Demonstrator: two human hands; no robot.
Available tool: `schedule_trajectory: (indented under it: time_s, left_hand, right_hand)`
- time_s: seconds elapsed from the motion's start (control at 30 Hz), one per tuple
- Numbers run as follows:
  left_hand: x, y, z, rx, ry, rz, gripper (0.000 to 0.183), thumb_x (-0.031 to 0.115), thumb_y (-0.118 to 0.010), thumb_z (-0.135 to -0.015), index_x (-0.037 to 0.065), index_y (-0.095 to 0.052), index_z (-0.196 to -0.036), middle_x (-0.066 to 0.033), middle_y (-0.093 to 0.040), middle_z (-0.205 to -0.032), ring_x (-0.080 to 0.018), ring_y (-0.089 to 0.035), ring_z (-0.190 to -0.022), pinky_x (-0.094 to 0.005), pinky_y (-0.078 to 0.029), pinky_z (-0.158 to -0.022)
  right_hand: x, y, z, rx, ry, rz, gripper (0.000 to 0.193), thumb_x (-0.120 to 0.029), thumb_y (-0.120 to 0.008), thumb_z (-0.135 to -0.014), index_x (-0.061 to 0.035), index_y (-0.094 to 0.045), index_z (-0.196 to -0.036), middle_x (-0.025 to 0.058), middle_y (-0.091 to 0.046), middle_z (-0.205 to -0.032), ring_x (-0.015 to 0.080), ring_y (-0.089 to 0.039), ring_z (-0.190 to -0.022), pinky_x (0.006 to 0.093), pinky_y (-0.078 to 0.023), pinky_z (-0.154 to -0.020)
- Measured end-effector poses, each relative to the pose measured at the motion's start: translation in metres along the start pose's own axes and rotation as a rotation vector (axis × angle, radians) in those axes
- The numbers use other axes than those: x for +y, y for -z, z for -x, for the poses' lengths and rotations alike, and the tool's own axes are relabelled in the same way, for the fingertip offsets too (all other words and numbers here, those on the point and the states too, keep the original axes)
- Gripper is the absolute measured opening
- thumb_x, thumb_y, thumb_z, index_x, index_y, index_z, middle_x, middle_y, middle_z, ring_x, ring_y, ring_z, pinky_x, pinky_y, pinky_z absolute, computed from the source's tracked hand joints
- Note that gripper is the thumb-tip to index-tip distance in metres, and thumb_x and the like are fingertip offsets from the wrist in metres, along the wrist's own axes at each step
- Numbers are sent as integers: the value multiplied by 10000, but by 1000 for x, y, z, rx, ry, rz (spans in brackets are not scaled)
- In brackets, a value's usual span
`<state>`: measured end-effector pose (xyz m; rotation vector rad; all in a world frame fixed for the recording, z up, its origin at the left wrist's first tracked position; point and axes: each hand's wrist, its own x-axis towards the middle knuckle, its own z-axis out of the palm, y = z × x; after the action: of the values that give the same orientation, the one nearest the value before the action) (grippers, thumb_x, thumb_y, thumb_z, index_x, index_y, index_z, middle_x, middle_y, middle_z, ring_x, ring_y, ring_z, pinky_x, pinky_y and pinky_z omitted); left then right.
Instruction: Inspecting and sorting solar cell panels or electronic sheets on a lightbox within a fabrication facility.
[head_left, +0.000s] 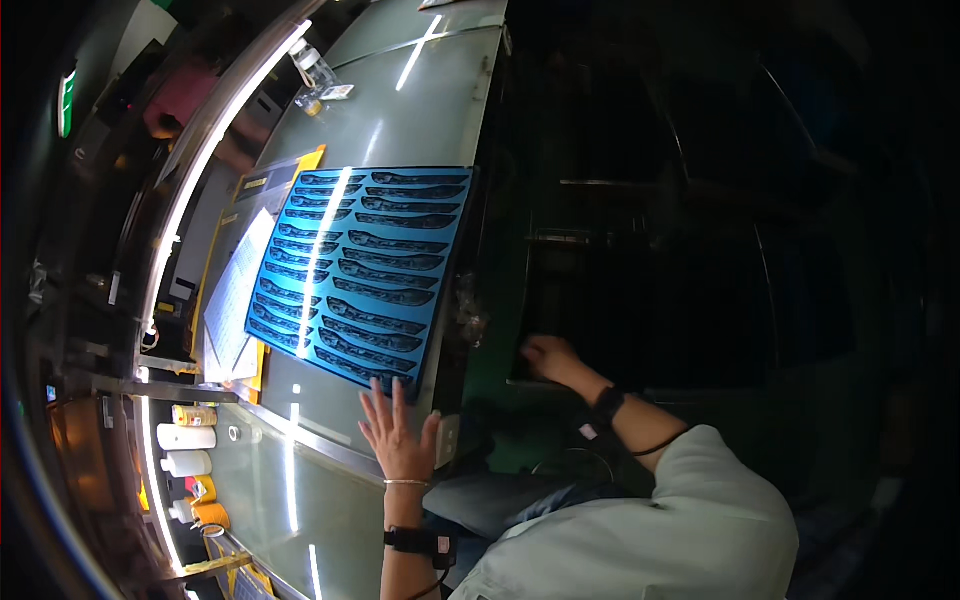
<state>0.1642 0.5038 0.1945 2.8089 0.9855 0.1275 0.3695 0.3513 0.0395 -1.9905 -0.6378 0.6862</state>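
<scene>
A blue tray (360,270) with rows of long curved slots lies on a glossy grey worktable (400,120). My left hand (398,432) rests flat on the table with fingers spread, its fingertips touching the tray's near edge. My right hand (548,357) reaches down into the dark space beside the table, at the edge of a dark box-like opening (640,300). Whether it grips anything there is too dark to tell. Both wrists wear black bands.
A white paper sheet on a yellow board (232,300) lies left of the tray. Several bottles and tape rolls (190,450) stand at the lower left. A small clear bottle (312,70) sits at the table's far end. A person in pink (180,95) is at upper left.
</scene>
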Motion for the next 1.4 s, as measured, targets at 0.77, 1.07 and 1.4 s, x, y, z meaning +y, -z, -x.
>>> schedule_trajectory:
  time_s: [0.77,1.07,1.4]
  left_hand:
    - [1,-5,-15,-76,52,-97,863,334,-725,-660,148,-289,-1382,-147,-188,-1468,-376,-135,-1357,-586,-86,-1047]
    - [-7,-10,-2,28,-7,-37,859,375,-698,-685,185,-271,-1405,-117,-173,-1483,-344,-112,-1371,-605,-111,-1028]
    - [-13,15,47,423,-81,390,722,264,-645,-784,67,-295,-1384,-163,-236,-1452,-353,-216,-1340,-473,-208,-1060]
  right_hand:
    - [138,-46,-140,119,-413,532,270,-238,-550,-789,22,-593,-849,239,-605,-971,379,-603,-902,445,-488,-785]
    - [2,193,-1,426,16,100,160,-113,-525,-849,-4,-521,-733,23,-492,-554,74,-458,-504,249,-362,-441]
    - [-152,256,153,628,512,-723,255,-207,-588,-844,-17,-577,-1013,14,-594,-740,39,-487,-473,165,-358,-396]
